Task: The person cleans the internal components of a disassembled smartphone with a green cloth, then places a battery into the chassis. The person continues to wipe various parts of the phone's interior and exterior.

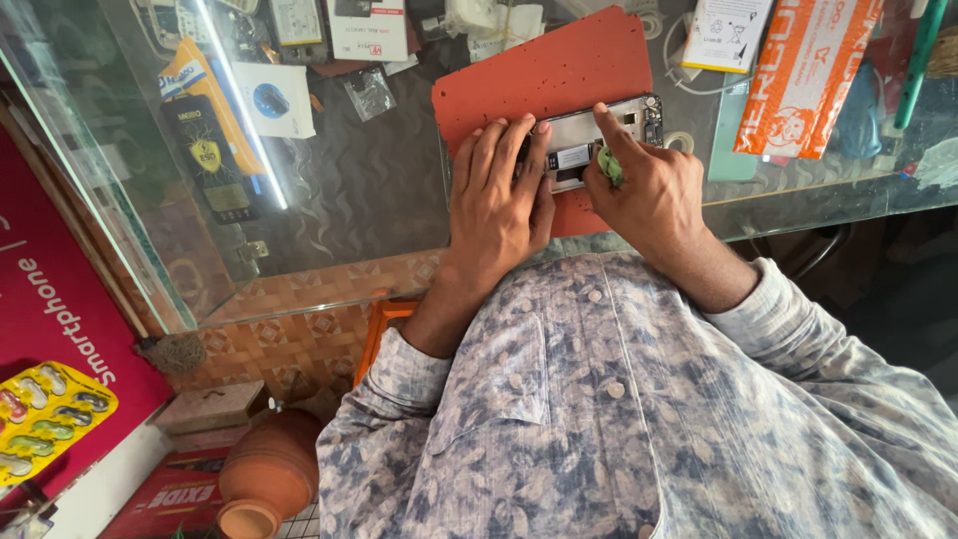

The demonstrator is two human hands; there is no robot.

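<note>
An opened phone (pixel 599 130) with its back cover off lies on a red-orange mat (pixel 544 65) on a glass counter (pixel 369 200). My left hand (pixel 499 195) lies flat over the phone's left end, fingers together, pressing it down. My right hand (pixel 644 185) is at the phone's right part, its forefinger stretched onto the bare inside near the top. A small green thing (pixel 611 166) is pinched between the thumb and the curled fingers of that hand. What the green thing is cannot be told.
Small boxes (pixel 367 28), a plastic bag (pixel 369 92) and phone-case packs (pixel 210 140) lie at the counter's back left. An orange packet (pixel 808 70) and a white packet (pixel 726 32) lie at the right. A clay pot (pixel 267 477) stands on the floor, lower left.
</note>
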